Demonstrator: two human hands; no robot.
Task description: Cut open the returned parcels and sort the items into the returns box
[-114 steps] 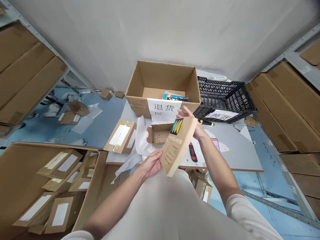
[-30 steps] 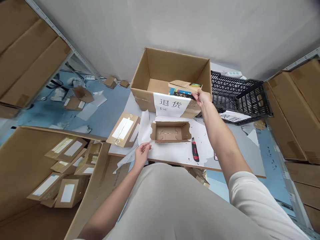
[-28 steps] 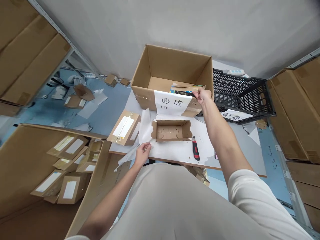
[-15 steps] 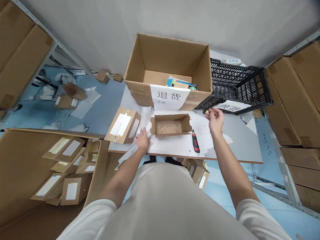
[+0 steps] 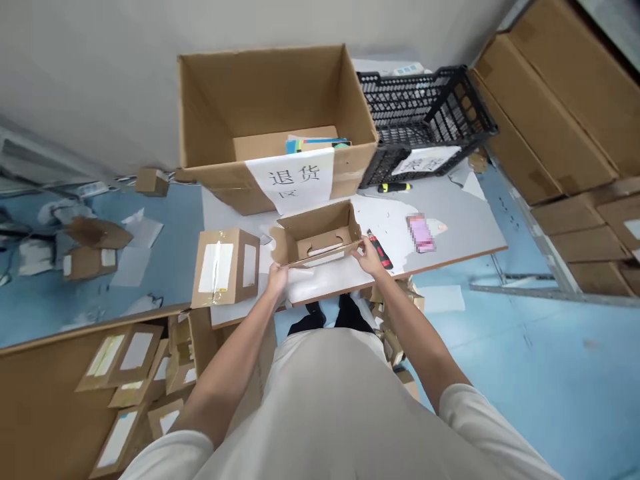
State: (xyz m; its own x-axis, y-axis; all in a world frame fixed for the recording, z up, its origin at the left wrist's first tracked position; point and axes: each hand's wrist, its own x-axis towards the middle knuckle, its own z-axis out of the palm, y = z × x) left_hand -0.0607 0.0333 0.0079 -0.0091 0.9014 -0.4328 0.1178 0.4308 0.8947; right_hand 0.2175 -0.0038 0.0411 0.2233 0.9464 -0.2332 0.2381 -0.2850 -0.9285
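A small open cardboard box (image 5: 320, 230) is tipped slightly over the table's front side, its inside bare with a slotted bottom. My left hand (image 5: 278, 277) grips its near left corner, fingers closed on the cardboard. On the near right corner, my right hand (image 5: 369, 257) pinches the box edge. Right beside that hand lies a red-and-black utility knife (image 5: 381, 251). To the left of my left hand stands a taped carton (image 5: 227, 268) with white labels. White paper (image 5: 305, 287) lies beneath the small box.
A large open carton (image 5: 225, 160) with a paper sign stands behind, beside a black plastic crate (image 5: 430, 107). A black-and-yellow tool (image 5: 394, 188) and a pink, blurred item (image 5: 421, 233) lie on the table. Labelled parcels (image 5: 123, 353) fill a big box at lower left.
My right hand has left the black-and-yellow tool by the crate and come to the small box. My left hand has moved from the paper onto the box. The view has turned.
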